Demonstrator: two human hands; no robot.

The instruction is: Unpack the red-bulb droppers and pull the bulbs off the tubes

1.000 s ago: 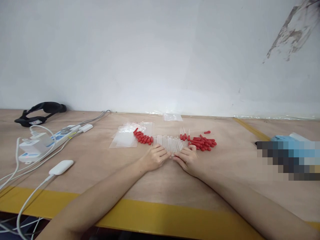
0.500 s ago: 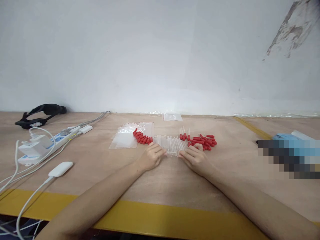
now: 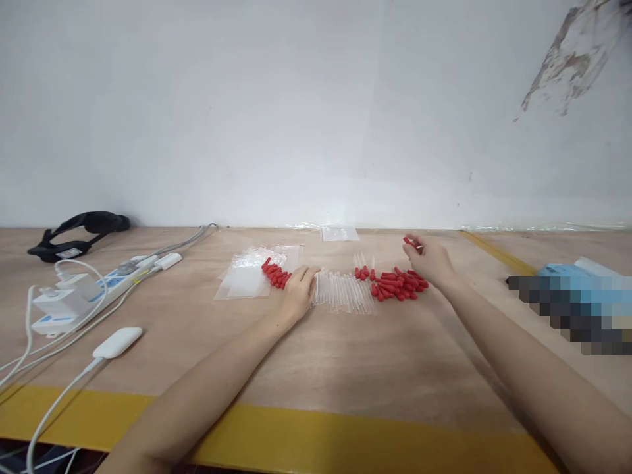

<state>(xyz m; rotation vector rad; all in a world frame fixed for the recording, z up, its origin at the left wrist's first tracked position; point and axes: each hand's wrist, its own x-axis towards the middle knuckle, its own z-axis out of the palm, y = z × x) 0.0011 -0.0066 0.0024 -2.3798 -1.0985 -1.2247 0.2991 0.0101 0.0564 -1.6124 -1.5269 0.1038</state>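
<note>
Plain wooden desk (image 3: 345,355) against a white wall. Left hand (image 3: 299,289) rests flat, fingers loose, on the left end of the clear tubes (image 3: 343,295). Right hand (image 3: 430,259) pinches one red cap (image 3: 409,241) above the far-right cap pile (image 3: 397,283). Looks like the capping step; next that cap needs lining up with a tube.

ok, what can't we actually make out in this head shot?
- Head view: the pixelated blue object at the right edge is masked by a mosaic; what it is cannot be told.
- Right hand: a small red rubber cap shows at its fingertips, but the fingers hide the grip.
- Left hand covers the left end of the row of clear glass tubes.
- Tubes: too small and transparent to count.
</note>
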